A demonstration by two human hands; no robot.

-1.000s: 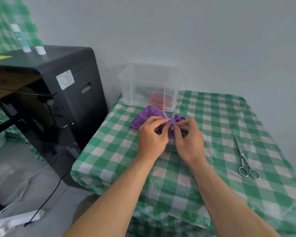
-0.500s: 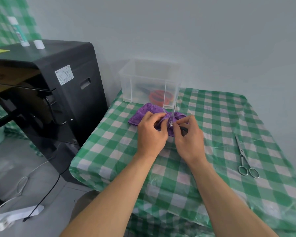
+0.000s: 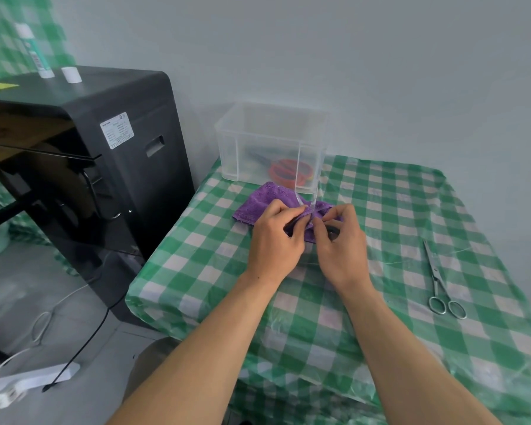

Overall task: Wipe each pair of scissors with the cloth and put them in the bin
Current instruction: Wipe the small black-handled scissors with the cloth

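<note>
- Pinching purple cloth (image 3: 258, 204) around thin scissors (image 3: 313, 204) with left hand (image 3: 273, 240), gripping their handle with right hand (image 3: 341, 243).
- Just behind: clear bin (image 3: 227, 148) containing orange-handled scissors (image 3: 288, 173).
- Well right, on checked table (image 3: 196, 271): steel scissors (image 3: 439, 277).

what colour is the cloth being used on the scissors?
Purple. The cloth shows best in the head view.

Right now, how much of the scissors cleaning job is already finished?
Done: an orange-handled pair lies in the clear bin; a dark shape beside it is unclear. In hand: the left hand pinches the purple cloth around a dark-handled pair, which the right hand holds. Left: binning that pair, then wiping and binning the silver scissors lying on the tablecloth.
</note>
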